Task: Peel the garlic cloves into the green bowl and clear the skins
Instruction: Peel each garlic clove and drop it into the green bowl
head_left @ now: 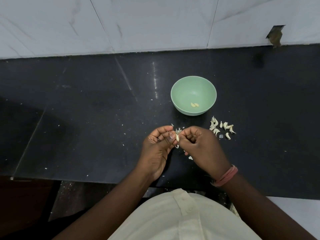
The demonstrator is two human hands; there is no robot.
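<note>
A green bowl [180, 87] stands on the black counter with two peeled cloves [195, 105] inside. Just in front of it, my left hand [158, 149] pinches a garlic clove [177, 137] between thumb and fingers. My right hand [200, 146] meets it from the right, its fingertips pinching the skin on that same clove. A pile of several unpeeled cloves [221, 127] lies on the counter to the right of my hands. Loose bits of skin [190, 157] lie under and around my hands.
The black counter [86, 118] runs left and right, with small white skin flecks scattered over it. A white tiled wall [138, 23] rises behind it. The counter's front edge is near my body, and a darker step sits at the far left.
</note>
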